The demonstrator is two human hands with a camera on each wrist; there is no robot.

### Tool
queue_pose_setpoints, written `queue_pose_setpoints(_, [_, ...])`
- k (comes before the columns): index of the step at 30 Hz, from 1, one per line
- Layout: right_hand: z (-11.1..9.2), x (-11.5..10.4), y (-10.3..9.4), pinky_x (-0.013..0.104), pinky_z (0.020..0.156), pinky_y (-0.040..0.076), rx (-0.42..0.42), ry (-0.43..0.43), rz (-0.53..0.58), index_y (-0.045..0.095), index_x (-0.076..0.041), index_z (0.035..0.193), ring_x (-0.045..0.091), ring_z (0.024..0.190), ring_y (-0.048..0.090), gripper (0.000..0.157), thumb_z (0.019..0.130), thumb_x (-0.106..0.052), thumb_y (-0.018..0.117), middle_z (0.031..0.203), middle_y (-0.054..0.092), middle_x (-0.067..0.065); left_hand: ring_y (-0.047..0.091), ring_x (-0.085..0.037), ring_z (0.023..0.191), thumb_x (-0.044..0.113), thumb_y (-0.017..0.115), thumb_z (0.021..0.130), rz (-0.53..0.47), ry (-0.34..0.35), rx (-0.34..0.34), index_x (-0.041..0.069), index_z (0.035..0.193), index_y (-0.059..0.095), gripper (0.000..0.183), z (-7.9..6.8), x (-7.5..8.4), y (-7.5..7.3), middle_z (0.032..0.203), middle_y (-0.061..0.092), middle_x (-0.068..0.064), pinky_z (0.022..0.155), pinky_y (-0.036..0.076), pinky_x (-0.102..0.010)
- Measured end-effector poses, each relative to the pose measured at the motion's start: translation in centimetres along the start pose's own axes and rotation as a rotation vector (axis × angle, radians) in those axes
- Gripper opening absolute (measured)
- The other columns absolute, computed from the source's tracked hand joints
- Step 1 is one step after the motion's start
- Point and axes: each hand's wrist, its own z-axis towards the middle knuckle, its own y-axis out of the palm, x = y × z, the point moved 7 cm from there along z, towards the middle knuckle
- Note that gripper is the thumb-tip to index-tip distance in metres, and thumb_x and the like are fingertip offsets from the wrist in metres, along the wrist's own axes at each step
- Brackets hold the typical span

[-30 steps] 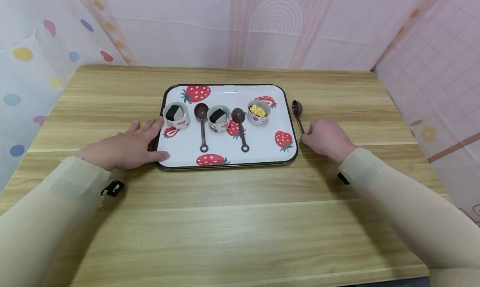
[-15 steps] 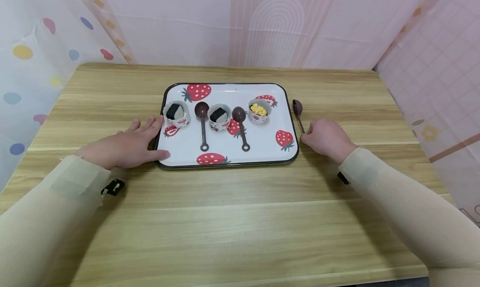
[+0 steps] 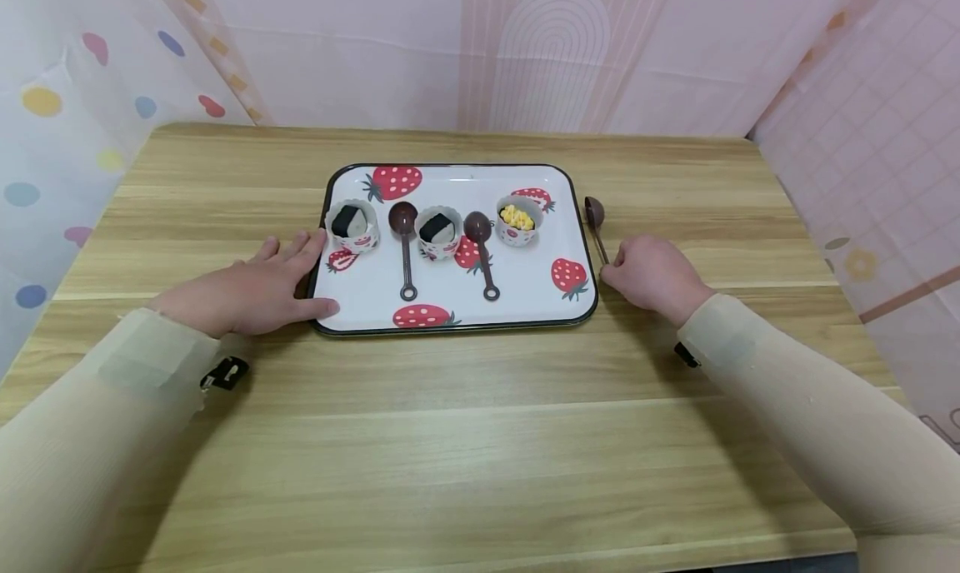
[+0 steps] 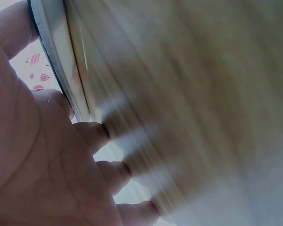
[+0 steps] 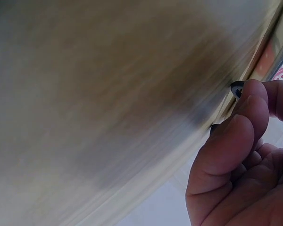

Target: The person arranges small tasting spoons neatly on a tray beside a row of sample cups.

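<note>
Hands: left hand (image 3: 251,290) flat, thumb on tray (image 3: 450,326) left rim; right hand (image 3: 654,275) pinching brown spoon (image 3: 596,223) handle.
Change: none; both hands unmoved, spoon not yet lifted off bench (image 3: 465,440).

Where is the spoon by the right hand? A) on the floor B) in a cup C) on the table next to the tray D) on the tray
C: the spoon lies on the table, just outside the tray, at the right hand.
</note>
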Motion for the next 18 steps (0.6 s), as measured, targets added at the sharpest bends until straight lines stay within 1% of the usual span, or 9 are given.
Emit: queue_pose_setpoints(18, [0.00,-0.14,0.00,0.030,0.052,0.038,0.004,-0.004,0.003,0.061,-0.009,0.076,0.019,0.059,0.050,0.029,0.100,-0.026,0.059,0.061,0.050,0.000,0.002,-0.073,0.149,0.076,0.055,0.096,-0.002,-0.002,-0.005,0.007,0.168,-0.008,0.118,0.00,0.08,-0.02,0.171,0.001,-0.036,0.110,0.015,-0.089])
